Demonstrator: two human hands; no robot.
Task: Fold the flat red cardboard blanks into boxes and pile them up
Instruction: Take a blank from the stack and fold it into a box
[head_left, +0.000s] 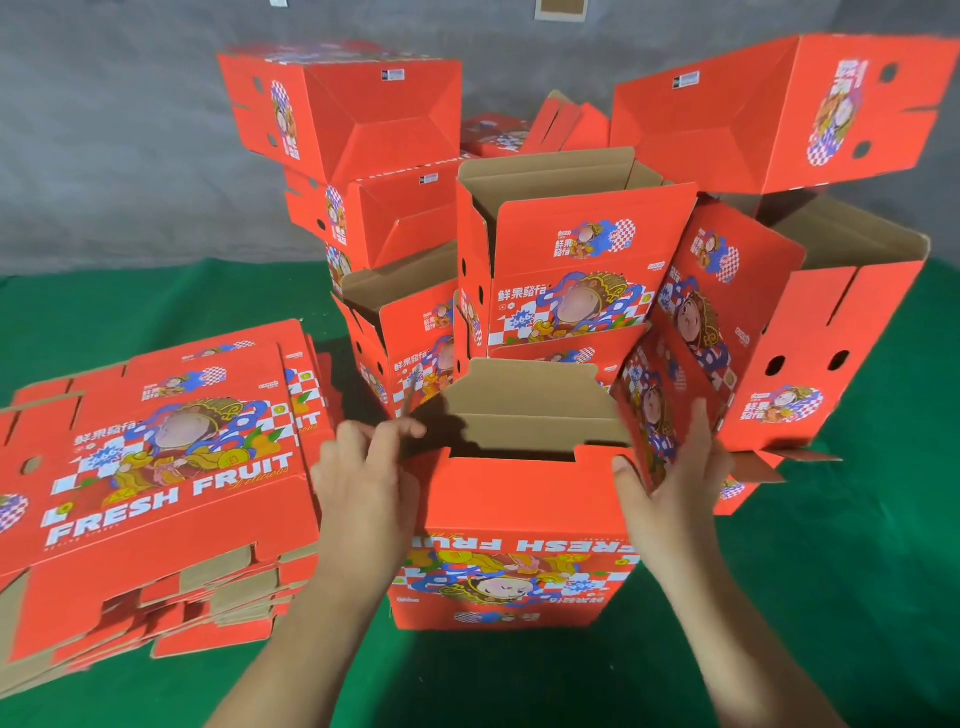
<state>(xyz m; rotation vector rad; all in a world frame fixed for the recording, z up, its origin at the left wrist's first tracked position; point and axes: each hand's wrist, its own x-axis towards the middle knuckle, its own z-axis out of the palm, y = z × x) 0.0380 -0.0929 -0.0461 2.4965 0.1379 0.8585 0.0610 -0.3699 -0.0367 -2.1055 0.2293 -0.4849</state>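
A half-formed red box (511, 551) stands open-topped on the green surface in front of me, its brown inside and a raised rear flap showing. My left hand (366, 486) grips its left side wall, fingers curled over the top edge. My right hand (675, 480) holds the right side flap, thumb on the front corner and fingers behind the printed panel. A stack of flat red blanks (156, 467) lies to the left. Folded boxes (566, 260) are piled behind.
The pile of finished boxes rises at centre and right, with one box (343, 111) high at the back left and another (779, 114) at the upper right. The green cloth (831, 597) covers the work surface. A grey wall (104, 156) stands behind.
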